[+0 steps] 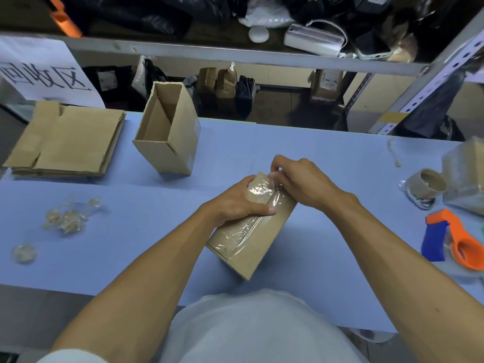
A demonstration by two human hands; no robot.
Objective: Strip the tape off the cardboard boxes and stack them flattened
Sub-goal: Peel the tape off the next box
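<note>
- Gripping a taped cardboard box (258, 226) above the blue table (327, 158), left hand (235, 203) clasping its side.
- Pinching glossy clear tape (259, 189) with right hand (303, 182) fingertips.
- Standing nearby: one open box (167, 129), one flattened stack (68, 140).

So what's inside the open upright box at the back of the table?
The open upright box shows only bare cardboard inner walls; nothing is visible inside it. Its bottom is hidden by the near walls, so something small lying there cannot be ruled out.

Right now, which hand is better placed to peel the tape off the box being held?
Right hand: its fingertips already pinch the tape at the box far end, while the left hand steadies the box.
</note>
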